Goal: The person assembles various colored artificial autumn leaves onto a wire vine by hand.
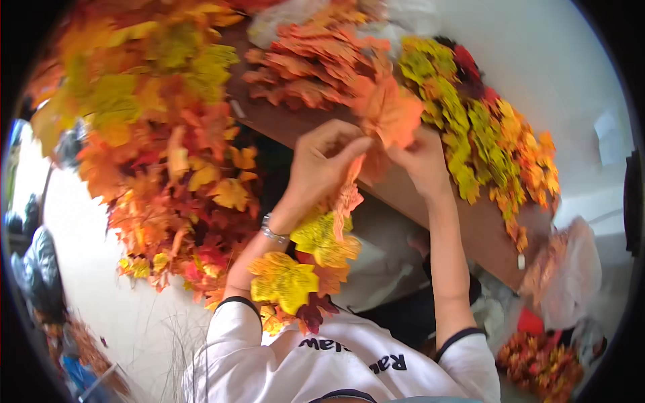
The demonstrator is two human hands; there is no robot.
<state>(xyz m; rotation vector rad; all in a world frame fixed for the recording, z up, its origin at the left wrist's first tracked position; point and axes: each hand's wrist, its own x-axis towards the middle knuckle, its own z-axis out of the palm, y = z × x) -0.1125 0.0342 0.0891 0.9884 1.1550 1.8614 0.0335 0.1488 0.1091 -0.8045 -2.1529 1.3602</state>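
An orange artificial maple leaf is held up above the table edge, between my two hands. My left hand is closed, with thumb and forefinger pinched near the leaf's left side. My right hand has its fingers closed at the leaf's lower right edge. Below my left hand hangs a string of artificial leaves: a pink-orange leaf, yellow leaves and a dark red leaf against my shirt. Just beyond the held leaf, a stack of orange leaves lies on the table. The exact pinch points are partly hidden.
A big mass of orange, red and yellow leaf garlands hangs at the left. Green, yellow and orange leaf stacks line the right of the brown table. A clear plastic bag and a multicoloured leaf bundle sit at the lower right.
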